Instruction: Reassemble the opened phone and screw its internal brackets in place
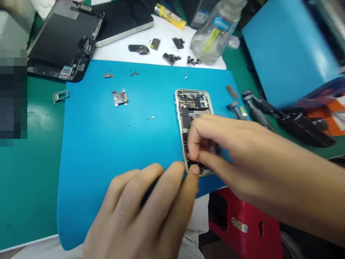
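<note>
An opened phone body (192, 108) with bare circuitry lies on a blue work mat (107, 144) near its right edge. My left hand (145, 212) rests at the phone's lower corner, its fingertips against the frame, with a dark thin tool partly seen between the fingers. My right hand (229, 151) reaches over the phone's lower half, fingers pinched together inside the body; whatever they pinch is hidden. Tiny screws (150, 117) and a small metal bracket (120, 97) lie loose on the mat to the left.
A detached screen (64, 39) and a second phone (126, 21) lie at the back left. Small black parts (138, 49), a clear bottle (212, 32) and a yellow lighter (169, 16) sit behind the mat. Tweezers and dark tools (258, 108) lie right, beside a blue box (288, 50). A red stool (242, 223) stands below.
</note>
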`<action>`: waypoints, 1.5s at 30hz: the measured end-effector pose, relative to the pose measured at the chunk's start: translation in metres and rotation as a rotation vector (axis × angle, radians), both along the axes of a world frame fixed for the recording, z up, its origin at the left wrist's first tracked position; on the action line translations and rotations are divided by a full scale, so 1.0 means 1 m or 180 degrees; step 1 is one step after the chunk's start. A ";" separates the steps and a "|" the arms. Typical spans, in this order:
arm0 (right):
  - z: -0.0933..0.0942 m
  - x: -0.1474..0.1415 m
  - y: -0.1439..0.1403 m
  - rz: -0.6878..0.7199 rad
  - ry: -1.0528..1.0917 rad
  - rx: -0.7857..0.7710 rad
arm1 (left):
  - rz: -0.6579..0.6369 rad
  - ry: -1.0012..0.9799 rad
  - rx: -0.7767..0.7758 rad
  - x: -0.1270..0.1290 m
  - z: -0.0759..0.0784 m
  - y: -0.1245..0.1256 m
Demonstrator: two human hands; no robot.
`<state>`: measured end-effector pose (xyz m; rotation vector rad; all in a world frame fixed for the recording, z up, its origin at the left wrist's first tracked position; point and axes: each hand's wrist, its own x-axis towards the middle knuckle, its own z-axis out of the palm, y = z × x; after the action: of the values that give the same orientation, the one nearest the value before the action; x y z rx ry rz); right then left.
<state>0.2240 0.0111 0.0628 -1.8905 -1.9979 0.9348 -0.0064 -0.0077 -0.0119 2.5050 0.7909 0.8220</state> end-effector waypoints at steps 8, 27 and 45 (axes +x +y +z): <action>0.018 0.063 -0.050 -0.2168 0.0589 0.2867 | -0.0292 0.0528 0.0881 -0.004 -0.014 0.013; 0.021 0.151 -0.070 -0.2140 -0.1313 0.1852 | 0.0302 0.0283 0.1092 0.029 0.005 0.000; -0.016 0.129 -0.013 -0.0852 -0.2670 0.1348 | 0.0700 -0.0467 0.0593 -0.026 0.026 0.007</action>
<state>0.3531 -0.0015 0.0466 -2.3953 -1.9849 -0.4156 -0.0328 -0.0005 0.0136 2.5089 0.9913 1.1899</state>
